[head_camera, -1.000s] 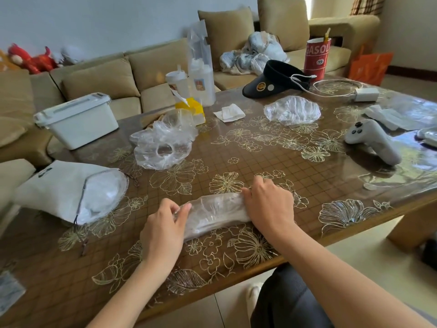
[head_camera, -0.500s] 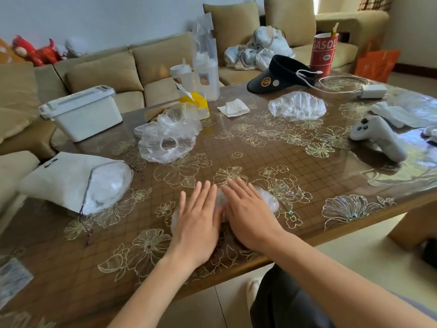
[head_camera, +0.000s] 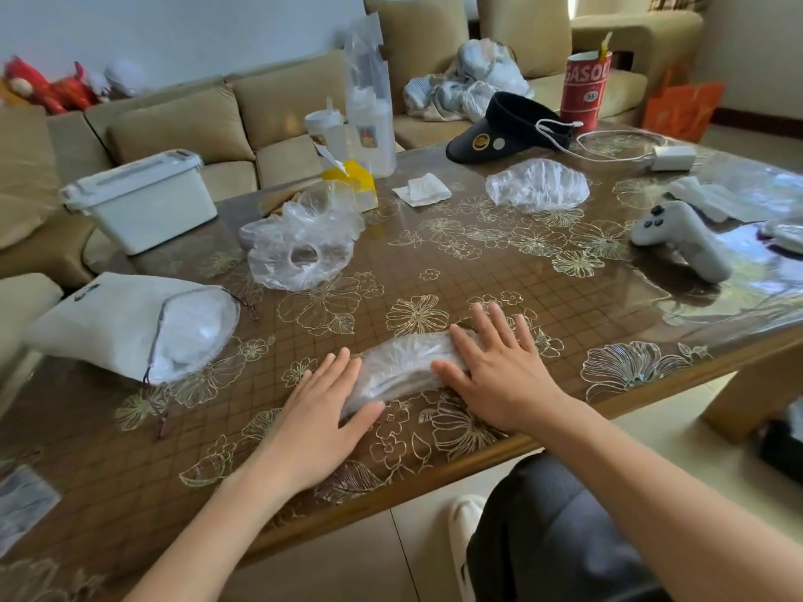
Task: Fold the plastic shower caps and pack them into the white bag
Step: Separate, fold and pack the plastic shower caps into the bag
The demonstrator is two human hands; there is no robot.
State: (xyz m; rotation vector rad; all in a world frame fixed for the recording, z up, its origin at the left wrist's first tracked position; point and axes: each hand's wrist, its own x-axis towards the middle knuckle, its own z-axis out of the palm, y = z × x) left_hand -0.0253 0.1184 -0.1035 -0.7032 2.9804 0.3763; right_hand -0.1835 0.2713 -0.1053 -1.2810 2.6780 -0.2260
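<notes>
Left hand point(head_camera: 317, 421) and right hand point(head_camera: 499, 375) lie flat, fingers straight, pressing the folded shower cap point(head_camera: 404, 362) onto the near desk point(head_camera: 478, 271); white bag point(head_camera: 117, 323) at left already shows plastic inside; loose pile point(head_camera: 300, 249) and single cap point(head_camera: 536, 184) farther off look unfolded.

White lidded bin point(head_camera: 143, 202) far L, black visor point(head_camera: 504, 128) & red cup point(head_camera: 584, 91) at back, controller point(head_camera: 682, 236) on R.

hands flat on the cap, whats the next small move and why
Probably fold the shower cap in half, end to end. Left hand and right hand press its ends flat, and it lies as a long strip, likely awkward for the open mouth of the white bag.
</notes>
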